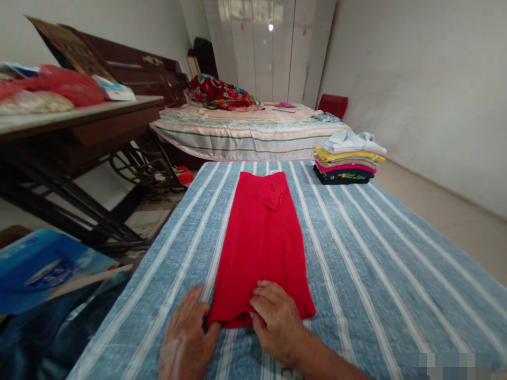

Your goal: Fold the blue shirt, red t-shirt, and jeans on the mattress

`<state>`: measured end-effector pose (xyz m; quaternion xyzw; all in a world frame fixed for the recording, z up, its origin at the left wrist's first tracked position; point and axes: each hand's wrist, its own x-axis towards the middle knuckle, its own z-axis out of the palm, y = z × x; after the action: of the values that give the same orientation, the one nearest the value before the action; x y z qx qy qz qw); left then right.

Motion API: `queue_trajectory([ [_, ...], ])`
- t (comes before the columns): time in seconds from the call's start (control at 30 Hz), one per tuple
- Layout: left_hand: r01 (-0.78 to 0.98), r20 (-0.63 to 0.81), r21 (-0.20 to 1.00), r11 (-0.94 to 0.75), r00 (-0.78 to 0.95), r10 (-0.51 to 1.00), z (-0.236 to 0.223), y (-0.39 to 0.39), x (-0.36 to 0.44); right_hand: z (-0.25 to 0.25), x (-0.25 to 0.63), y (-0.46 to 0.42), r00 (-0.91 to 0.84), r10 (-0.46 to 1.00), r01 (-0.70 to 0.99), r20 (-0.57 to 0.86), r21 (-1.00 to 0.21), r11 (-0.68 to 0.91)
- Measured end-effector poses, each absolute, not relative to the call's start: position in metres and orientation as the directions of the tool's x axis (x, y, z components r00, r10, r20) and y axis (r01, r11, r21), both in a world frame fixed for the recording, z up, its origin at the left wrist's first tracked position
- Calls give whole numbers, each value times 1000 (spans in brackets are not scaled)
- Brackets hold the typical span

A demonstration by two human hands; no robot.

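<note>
One left hand [188,335] is pinching the near-left corner and one right hand [279,319] is holding, between thumb and bent fingers [270,296], the near hem of one red shirt [257,243], which is lying flat, folded narrow, one short sleeve [271,195] showing, on a striped sheet [368,295] carrying one clothes stack [346,167].

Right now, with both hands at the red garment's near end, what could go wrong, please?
The red garment may crease at its near edge, because the right hand grips it near the middle. The sleeve lying on top could shift if pulled. On the clothes stack, the loosely folded top piece might slide.
</note>
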<state>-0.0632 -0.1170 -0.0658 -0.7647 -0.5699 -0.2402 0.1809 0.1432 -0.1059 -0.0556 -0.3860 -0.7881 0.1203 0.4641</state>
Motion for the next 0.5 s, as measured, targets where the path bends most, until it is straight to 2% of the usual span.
queue_trajectory([
  [0.13,946,565,-3,-324,269,780,-62,-119,-61,-53,144,-106,-274,725,488,632,-558,671],
  [0.5,963,459,133,-236,152,875,-52,-131,-48,-61,152,-112,-349,714,497,607,-527,690],
])
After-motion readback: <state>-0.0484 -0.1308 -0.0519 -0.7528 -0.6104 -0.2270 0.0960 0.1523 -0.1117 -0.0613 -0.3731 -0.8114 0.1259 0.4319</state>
